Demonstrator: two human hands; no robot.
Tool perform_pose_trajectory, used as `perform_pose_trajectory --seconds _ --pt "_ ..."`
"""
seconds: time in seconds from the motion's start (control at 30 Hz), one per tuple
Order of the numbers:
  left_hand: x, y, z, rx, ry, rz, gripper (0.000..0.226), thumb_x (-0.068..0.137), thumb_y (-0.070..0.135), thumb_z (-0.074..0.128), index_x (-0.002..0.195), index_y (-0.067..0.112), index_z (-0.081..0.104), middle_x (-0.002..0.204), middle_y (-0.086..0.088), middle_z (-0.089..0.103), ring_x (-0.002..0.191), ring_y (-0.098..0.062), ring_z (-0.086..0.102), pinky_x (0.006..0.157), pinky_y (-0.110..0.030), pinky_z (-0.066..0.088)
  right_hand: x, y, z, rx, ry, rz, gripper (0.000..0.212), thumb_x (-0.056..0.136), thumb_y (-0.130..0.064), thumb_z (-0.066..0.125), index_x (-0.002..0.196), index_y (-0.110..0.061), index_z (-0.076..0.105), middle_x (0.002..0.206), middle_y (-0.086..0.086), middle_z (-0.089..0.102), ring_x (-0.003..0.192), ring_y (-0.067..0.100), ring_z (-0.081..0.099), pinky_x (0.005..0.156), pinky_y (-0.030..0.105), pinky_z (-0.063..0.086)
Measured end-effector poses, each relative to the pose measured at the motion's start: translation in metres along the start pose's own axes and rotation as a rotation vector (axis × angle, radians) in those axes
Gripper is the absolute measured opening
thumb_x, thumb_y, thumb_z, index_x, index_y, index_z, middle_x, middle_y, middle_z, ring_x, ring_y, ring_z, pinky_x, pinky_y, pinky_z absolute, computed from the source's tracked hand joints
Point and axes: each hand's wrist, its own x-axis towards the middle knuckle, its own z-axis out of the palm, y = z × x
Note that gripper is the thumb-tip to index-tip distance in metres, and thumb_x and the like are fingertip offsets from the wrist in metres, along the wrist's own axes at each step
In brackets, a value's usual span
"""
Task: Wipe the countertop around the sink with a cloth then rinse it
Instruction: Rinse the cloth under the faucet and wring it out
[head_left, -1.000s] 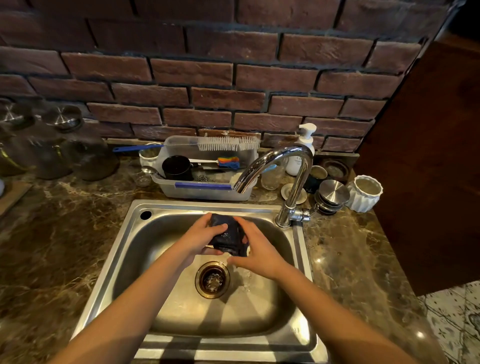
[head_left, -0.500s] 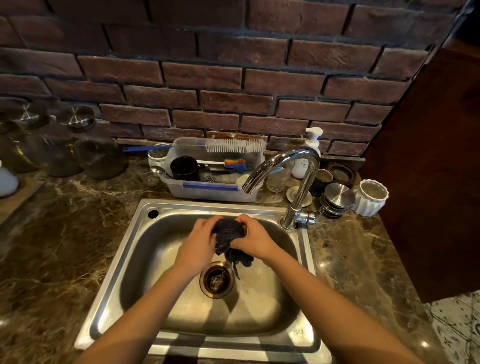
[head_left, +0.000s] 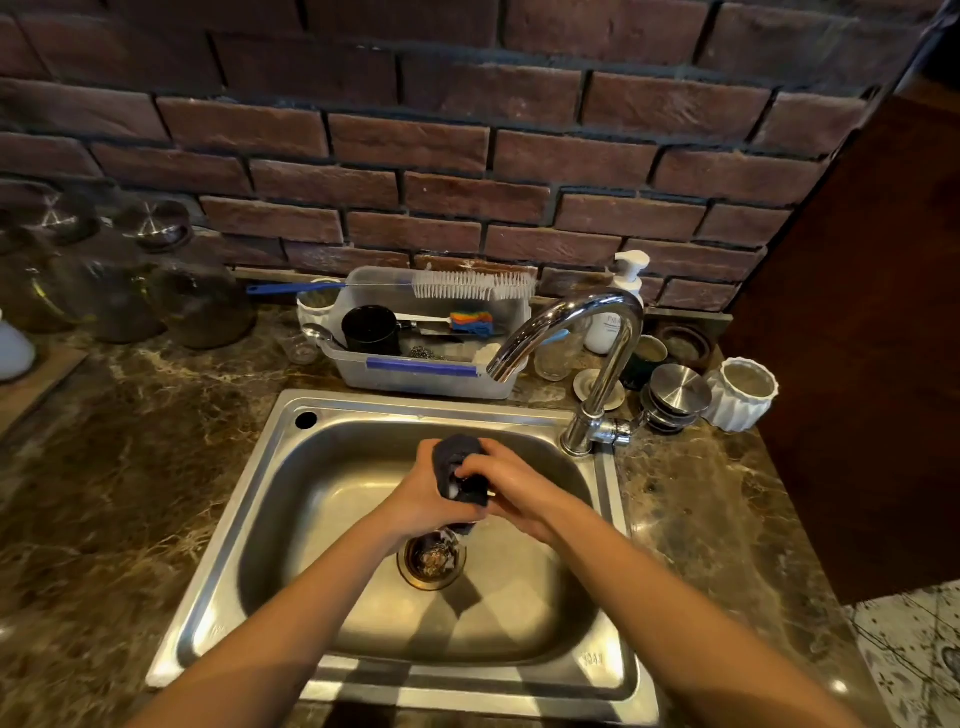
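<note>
Your L hand (head_left: 422, 500) & R hand (head_left: 515, 488) both clench the dark grey wadded cloth (head_left: 453, 457) over mid steel sink (head_left: 363, 409). Rinse step, prob; next needs a firm wringing twist.

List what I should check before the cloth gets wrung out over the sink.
1. Cloth gripped by both hands: ok; left hand and right hand curl round it.
2. Cloth over the sink basin: ok, just above the drain.
3. Drain unblocked: ok, no pooled water shows.
4. Faucet running: cannot tell, no stream plainly visible.
5. Countertop wiped clean: cannot tell, the glossy marble hides it.
</note>
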Motion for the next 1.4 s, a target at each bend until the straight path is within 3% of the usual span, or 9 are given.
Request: perform_pose_trajectory --seconds 0.1,0.2,0.33,0.63,0.7,0.9,1.1,1.23,1.4 --pt "0.008 0.0 -0.009 0.06 -0.003 -0.077 0.073 0.069 0.002 0.077 0.127 0.021 0.035 0.116 -0.005 0.054 0.098 -0.015 0.058 0.072 -0.025 0.053 -0.008 -0.003 -0.017 -0.318 -0.126 -0.052 0.063 0.087 -0.016 0.064 0.143 -0.015 0.036 0.141 0.008 0.047 0.125 0.02 0.047 0.097 0.028 0.044" --pt "0.014 0.01 -0.014 0.165 -0.049 -0.157 0.063 0.069 0.006 0.076 0.121 0.02 0.044 0.108 -0.003 0.056 0.091 -0.016 0.059 0.064 -0.025 0.052 -0.01 0.002 -0.03 -1.034 -0.023 -0.421 0.106 0.077 -0.022 0.076 0.153 -0.023 0.003 0.161 0.003 0.006 0.146 0.02 0.012 0.113 0.03 0.022" --pt "0.018 0.028 -0.012 0.277 -0.239 -0.18 0.021 0.078 0.006 0.069 0.091 0.017 0.056 0.08 -0.002 0.058 0.067 -0.009 0.056 0.048 -0.015 0.04 -0.002 0.012 -0.027 -1.522 0.035 -0.738 0.114 0.073 -0.023 0.08 0.152 -0.029 -0.002 0.161 0.001 -0.002 0.145 0.026 0.016 0.11 0.041 0.036" --pt "0.021 0.033 0.001 0.374 -0.223 -0.216 0.012 0.077 0.013 0.067 0.08 0.016 0.056 0.067 0.0 0.053 0.055 -0.007 0.048 0.045 -0.017 0.038 0.01 -0.004 -0.014 -1.482 0.08 -0.59 0.076 0.079 -0.019 0.074 0.14 -0.02 0.029 0.137 0.011 0.041 0.113 0.031 0.056 0.084 0.04 0.05" --pt "0.024 0.031 0.004 0.423 -0.176 -0.185 0.013 0.078 0.014 0.068 0.085 0.017 0.057 0.076 -0.001 0.057 0.069 -0.012 0.057 0.059 -0.021 0.048 0.013 -0.008 -0.01 -1.521 0.092 -0.508 0.07 0.078 -0.017 0.074 0.136 -0.016 0.034 0.132 0.013 0.046 0.11 0.032 0.057 0.083 0.04 0.049" --pt "0.03 0.023 0.011 1.005 -0.047 -0.138 0.034 0.089 0.046 0.057 0.108 0.018 0.059 0.096 0.001 0.062 0.088 -0.015 0.061 0.072 -0.027 0.046 0.021 -0.008 -0.005 -1.443 0.126 -0.272 0.057 0.083 -0.021 0.071 0.132 -0.015 0.043 0.12 0.012 0.059 0.105 0.029 0.06 0.083 0.038 0.05" --pt "0.028 0.017 0.01 1.281 -0.036 -0.026 0.023 0.093 0.037 0.052 0.104 0.02 0.064 0.084 0.003 0.059 0.076 -0.014 0.055 0.067 -0.028 0.044 0.026 0.006 0.002 -1.302 0.133 -0.079 0.027 0.085 -0.022 0.066 0.112 -0.016 0.063 0.094 0.003 0.064 0.09 0.024 0.064 0.079 0.038 0.055" --pt "0.027 0.013 0.008 1.379 -0.048 0.048 0.022 0.095 0.033 0.05 0.106 0.019 0.064 0.084 0.002 0.056 0.076 -0.015 0.052 0.07 -0.029 0.045 0.03 0.012 0.002 -1.267 0.033 -0.019 0.024 0.088 -0.02 0.063 0.111 -0.011 0.064 0.102 0.009 0.063 0.092 0.023 0.061 0.081 0.034 0.052" --pt "0.025 0.012 0.008 1.348 -0.076 0.093 0.025 0.091 0.037 0.057 0.107 0.019 0.064 0.083 0.002 0.057 0.075 -0.014 0.056 0.068 -0.026 0.047 0.026 0.021 -0.005 -1.034 -0.034 0.029 0.009 0.082 -0.008 0.065 0.076 -0.008 0.059 0.065 0.005 0.05 0.056 0.017 0.05 0.044 0.021 0.038"
